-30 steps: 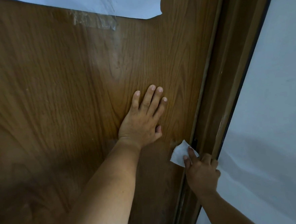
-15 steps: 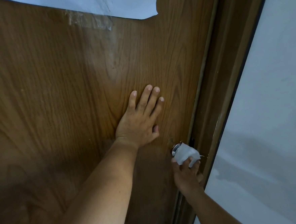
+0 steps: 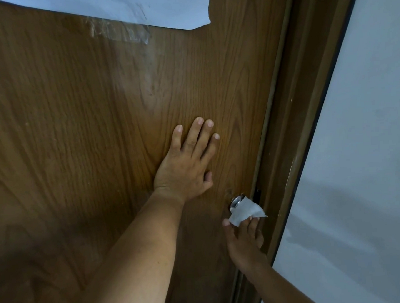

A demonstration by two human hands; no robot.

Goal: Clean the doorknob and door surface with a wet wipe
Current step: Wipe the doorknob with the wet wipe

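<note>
Your left hand [image 3: 186, 171] is flat on the door [image 3: 75, 136], palm down, fingers spread, just up-left of the doorknob [image 3: 235, 202]. Your right hand [image 3: 244, 240] comes up from below at the door's right edge, fingertips pinching the wet wipe [image 3: 245, 210] and pressing it over the knob (only a sliver of metal shows at the wipe's left side). Wipe is bunched w/ a corner sticking out right toward the door frame [image 3: 308, 96]. White paper [image 3: 136, 6] and clear tape [image 3: 119, 32] sit on the door's upper part, well apart from both hands.
</note>
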